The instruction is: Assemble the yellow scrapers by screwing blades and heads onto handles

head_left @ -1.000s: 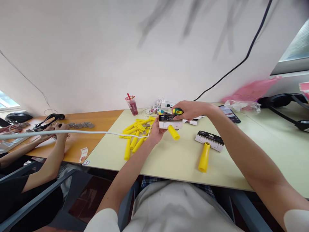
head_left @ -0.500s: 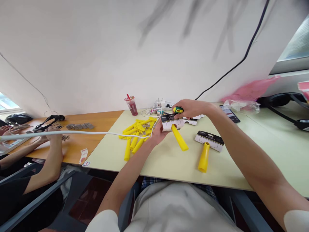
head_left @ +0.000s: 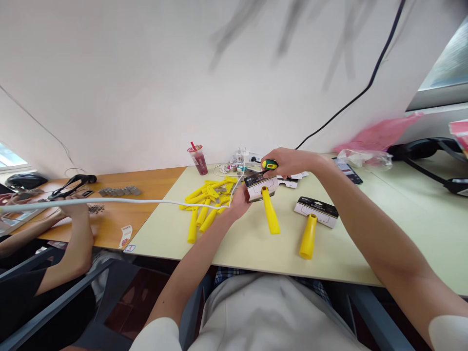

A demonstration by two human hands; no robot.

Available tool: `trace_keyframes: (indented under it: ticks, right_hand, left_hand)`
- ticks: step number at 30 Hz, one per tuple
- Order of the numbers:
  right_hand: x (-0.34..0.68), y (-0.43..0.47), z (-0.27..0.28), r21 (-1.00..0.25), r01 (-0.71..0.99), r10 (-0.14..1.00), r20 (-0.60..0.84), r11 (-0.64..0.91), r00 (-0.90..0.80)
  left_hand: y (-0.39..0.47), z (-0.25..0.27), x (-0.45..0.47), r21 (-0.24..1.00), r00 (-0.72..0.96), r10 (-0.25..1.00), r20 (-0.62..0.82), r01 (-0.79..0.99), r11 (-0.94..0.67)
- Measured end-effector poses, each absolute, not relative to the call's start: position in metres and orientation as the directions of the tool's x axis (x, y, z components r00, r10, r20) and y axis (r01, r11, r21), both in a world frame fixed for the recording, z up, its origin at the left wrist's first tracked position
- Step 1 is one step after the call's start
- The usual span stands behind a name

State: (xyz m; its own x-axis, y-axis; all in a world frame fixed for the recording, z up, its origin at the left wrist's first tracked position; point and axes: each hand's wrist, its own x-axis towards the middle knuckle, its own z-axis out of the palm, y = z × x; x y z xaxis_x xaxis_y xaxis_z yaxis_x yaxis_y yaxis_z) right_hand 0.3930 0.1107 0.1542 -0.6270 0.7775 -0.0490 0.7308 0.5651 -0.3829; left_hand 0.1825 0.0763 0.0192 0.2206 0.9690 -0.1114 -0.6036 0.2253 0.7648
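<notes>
Left grip (head_left: 241,199) was closed on the left end of the black-and-white card (head_left: 261,189) — most of my fingers were hidden behind it. The yellow handle (head_left: 270,214) stuck out of the card, slanting down towards me, and the piece was held over the middle of the worktop (head_left: 248,246). Right grip (head_left: 281,163) was wrapped round a green-and-yellow tool handle (head_left: 269,165) just above the card's top edge; can't tell whether its tip touched anything.

A second carded piece (head_left: 317,212) lay to the right, its handle pointing my way. The yellow pile (head_left: 212,192) sat left of my left grip, loose and overlapping, with a drink cup (head_left: 198,160) behind it. A white cable (head_left: 127,201) crossed in front — phone (head_left: 349,171) lay beyond my right forearm.
</notes>
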Motion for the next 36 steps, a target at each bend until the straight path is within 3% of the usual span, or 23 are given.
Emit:
trace_keyframes:
  ticks: [4, 8, 12, 16, 25, 36]
  right_hand:
    - [0.394, 0.112, 0.153, -0.382, 0.737, 0.784, -0.051, 0.557, -0.619]
    - [0.394, 0.114, 0.152, -0.377, 0.759, 0.801, -0.07, 0.531, -0.595]
    - [0.394, 0.114, 0.152, -0.362, 0.769, 0.811, -0.057, 0.526, -0.582]
    - [0.393, 0.115, 0.151, -0.353, 0.779, 0.823, -0.044, 0.517, -0.566]
    - [0.396, 0.127, 0.14, -0.334, 0.789, 0.8, -0.143, 0.515, -0.583]
    - [0.397, 0.104, 0.161, -0.354, 0.79, 0.799, -0.162, 0.501, -0.579]
  left_hand:
    - [0.077, 0.015, 0.184, 0.837, 0.2, 0.98, -0.018, -0.533, 0.124]
    - [0.082, 0.005, 0.178, 0.882, 0.195, 0.981, -0.026, -0.458, 0.114]
    - [0.085, 0.001, 0.171, 0.88, 0.165, 0.985, -0.055, -0.458, 0.126]
    - [0.086, 0.003, 0.169, 0.879, 0.242, 0.97, 0.004, -0.464, 0.112]
    - [0.085, 0.008, 0.173, 0.847, 0.243, 0.97, 0.021, -0.519, 0.111]
    - [0.079, 0.01, 0.17, 0.877, 0.358, 0.917, 0.174, -0.48, 0.021]
